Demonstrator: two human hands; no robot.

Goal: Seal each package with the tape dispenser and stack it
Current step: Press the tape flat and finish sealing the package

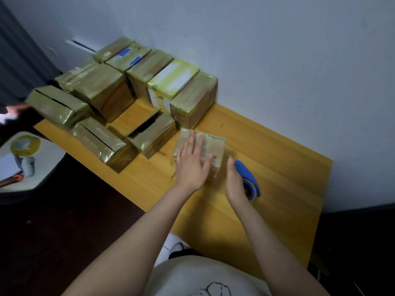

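A small taped cardboard package [215, 146] lies on the yellow wooden table [277, 167] in front of me. My left hand [192, 165] presses flat on its top, fingers straight. My right hand [235, 184] stands edge-on just right of the package with straight fingers and holds nothing. Right behind that hand lies the blue tape dispenser [250, 180], partly hidden by it. Two packages [100, 142] [149, 133] with open slits in their tops sit to the left of the small one.
Several taped packages [192, 99] are stacked along the wall at the back. Another person's hand [15, 112] holds a package [57, 105] at the table's left end. A yellowish tape roll [25, 144] sits on a white stool at the left.
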